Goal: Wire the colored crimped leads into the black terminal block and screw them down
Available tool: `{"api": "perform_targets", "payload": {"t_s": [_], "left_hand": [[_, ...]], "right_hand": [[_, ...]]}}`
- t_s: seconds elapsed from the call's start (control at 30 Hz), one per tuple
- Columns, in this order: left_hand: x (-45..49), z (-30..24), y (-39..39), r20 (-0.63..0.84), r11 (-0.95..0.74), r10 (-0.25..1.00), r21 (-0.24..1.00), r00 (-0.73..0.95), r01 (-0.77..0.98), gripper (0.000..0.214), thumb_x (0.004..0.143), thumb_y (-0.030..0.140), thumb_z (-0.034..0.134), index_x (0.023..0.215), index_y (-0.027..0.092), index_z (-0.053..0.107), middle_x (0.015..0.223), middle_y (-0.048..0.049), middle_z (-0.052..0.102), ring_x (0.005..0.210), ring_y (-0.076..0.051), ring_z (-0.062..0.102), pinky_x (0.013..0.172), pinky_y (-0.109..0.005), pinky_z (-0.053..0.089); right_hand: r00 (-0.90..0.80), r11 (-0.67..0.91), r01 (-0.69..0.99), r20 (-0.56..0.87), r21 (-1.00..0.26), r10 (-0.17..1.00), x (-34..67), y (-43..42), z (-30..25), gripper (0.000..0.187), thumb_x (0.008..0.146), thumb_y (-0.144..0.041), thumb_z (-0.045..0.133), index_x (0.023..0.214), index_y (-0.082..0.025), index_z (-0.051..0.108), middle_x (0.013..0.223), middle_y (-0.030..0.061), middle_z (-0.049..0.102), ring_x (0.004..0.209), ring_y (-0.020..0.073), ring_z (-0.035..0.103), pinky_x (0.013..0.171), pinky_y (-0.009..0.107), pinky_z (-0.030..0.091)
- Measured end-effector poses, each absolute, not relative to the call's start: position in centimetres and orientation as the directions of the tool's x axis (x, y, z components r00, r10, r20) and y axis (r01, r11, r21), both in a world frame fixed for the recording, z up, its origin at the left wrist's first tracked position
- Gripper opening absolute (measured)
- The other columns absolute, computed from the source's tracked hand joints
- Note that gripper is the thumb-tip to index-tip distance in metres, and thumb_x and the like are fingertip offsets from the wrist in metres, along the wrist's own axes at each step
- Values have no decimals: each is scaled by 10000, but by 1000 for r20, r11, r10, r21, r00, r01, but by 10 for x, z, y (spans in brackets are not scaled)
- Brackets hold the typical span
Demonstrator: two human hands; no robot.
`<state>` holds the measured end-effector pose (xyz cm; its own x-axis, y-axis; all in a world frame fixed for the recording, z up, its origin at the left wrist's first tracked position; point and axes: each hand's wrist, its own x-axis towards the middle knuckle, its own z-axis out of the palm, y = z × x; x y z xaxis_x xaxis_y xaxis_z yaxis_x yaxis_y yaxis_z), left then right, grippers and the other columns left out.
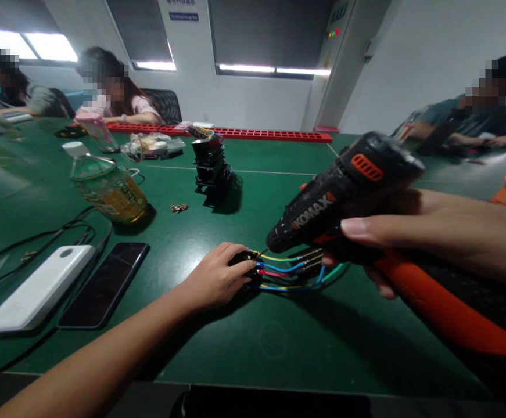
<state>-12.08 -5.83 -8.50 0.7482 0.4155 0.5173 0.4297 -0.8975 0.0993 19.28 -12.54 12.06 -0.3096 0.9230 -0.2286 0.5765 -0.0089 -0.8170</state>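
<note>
My right hand point(427, 232) is wrapped round the handle of a black and orange KOMAX power screwdriver point(322, 203), slanting down to the left. The screwdriver's tip is at the top edge of a small black wired part point(249, 255); whether it touches a screw cannot be made out. My left hand point(220, 276) grips that part against the table, its fingers hiding most of it. Yellow, blue and red wires point(283, 267) run rightwards from it to a second black piece with metal strips point(311, 260). A green wire point(336, 271) curves off beyond.
A white power bank point(39, 287), a dark phone point(104, 284) and black cables point(35, 238) lie at left. Behind are a drink bottle point(108, 191), small brass screws point(179, 208) and stacked black wired parts point(209, 168). Several people sit round the green table point(274, 342).
</note>
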Motion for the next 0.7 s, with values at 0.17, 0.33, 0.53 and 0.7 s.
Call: {"api": "perform_targets", "payload": {"t_s": [0.17,0.33,0.53,0.7], "left_hand": [[-120,-85,-58,517,-900,409,93,752,426,253,1004,230,600,1228,153,690,1247,-180,641,1077,-306,640,885,-487,616],[-119,-85,-59,518,-902,406,94,753,422,261,1005,235,603,1237,156,695,1252,-183,638,1078,-301,630,888,-489,613],[-116,-80,-60,519,-901,406,89,752,425,246,1004,230,604,1210,149,711,1230,-184,648,1054,-294,634,871,-475,608],[-116,-80,-59,511,-897,414,89,753,433,244,1007,237,597,1208,160,711,1221,-182,651,1045,-285,635,864,-469,607]], "right_hand": [[-342,-44,505,-247,-862,907,182,-117,116,491,769,-666,771,1038,-257,819,803,55,729,685,222,662,636,345,581],[-327,39,580,-188,-814,926,181,-115,114,512,739,-722,763,1009,-291,823,742,50,705,769,261,678,675,369,584],[-315,82,634,-160,-769,935,181,-115,117,558,762,-731,721,1096,-292,807,877,56,751,837,274,696,688,359,571],[-329,81,662,-192,-745,925,182,-114,119,586,770,-725,706,1173,-307,782,932,59,759,816,277,697,650,358,555]]}}
